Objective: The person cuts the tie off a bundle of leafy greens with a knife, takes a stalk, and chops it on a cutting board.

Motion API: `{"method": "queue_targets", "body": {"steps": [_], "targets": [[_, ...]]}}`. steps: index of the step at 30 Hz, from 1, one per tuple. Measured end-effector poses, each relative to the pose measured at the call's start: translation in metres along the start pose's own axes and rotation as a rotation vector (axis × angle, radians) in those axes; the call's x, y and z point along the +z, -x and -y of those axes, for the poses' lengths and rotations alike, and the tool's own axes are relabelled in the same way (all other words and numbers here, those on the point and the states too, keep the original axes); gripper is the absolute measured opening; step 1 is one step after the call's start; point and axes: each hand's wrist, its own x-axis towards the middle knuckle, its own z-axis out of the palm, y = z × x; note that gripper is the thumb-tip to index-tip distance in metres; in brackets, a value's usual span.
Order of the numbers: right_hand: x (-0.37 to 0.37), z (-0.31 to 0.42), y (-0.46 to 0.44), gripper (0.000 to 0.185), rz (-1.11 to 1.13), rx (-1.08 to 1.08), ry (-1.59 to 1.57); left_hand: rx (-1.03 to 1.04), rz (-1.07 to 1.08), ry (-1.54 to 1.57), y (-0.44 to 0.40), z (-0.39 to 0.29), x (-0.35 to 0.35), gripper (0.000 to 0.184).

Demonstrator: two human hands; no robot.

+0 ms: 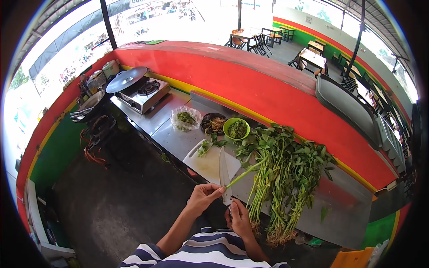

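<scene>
My left hand (205, 199) pinches the lower end of a green water spinach stem (243, 174), which slants up to the right. In my right hand (239, 219) is the dark handle of a large kitchen knife (224, 172). Its wide blade points away from me and passes close by the fingers of my left hand and the stem. Beyond my hands lies a white cutting board (203, 166) with cut leafy pieces (206, 148) at its far edge. A big pile of water spinach (286, 178) with roots lies to the right on the metal counter (342, 203).
Behind the board are a green bowl (237, 129) of chopped greens, a dark dish (213, 123) of rootlike scraps and a plastic bag (185, 118) of greens. A gas stove (142, 94) with a large lid (127, 80) stands far left. A red wall (214, 71) bounds the counter.
</scene>
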Motion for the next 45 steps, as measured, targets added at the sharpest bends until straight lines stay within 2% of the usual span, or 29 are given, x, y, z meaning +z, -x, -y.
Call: {"method": "queue_targets", "body": {"steps": [10, 13, 21, 31, 36, 45], "targets": [[-0.001, -0.006, 0.000, 0.036, -0.007, -0.036, 0.005, 0.018, 0.057, 0.038, 0.013, -0.002, -0.006, 0.023], [0.000, -0.002, -0.001, 0.037, -0.019, -0.005, -0.034, -0.027, 0.039, 0.025, 0.014, 0.002, -0.006, 0.024], [0.000, -0.002, -0.002, 0.037, 0.044, -0.018, 0.034, 0.026, -0.072, 0.091, 0.006, 0.005, 0.000, 0.022], [-0.006, -0.002, -0.005, 0.037, 0.031, -0.020, 0.024, 0.017, -0.035, 0.041, 0.002, 0.005, 0.000, 0.023], [-0.007, 0.006, -0.005, 0.037, -0.020, 0.008, -0.038, 0.029, 0.059, 0.055, 0.004, 0.006, 0.003, 0.021], [-0.006, -0.004, -0.004, 0.037, 0.026, 0.005, 0.002, 0.015, 0.010, 0.108, 0.000, 0.007, 0.007, 0.020]]}}
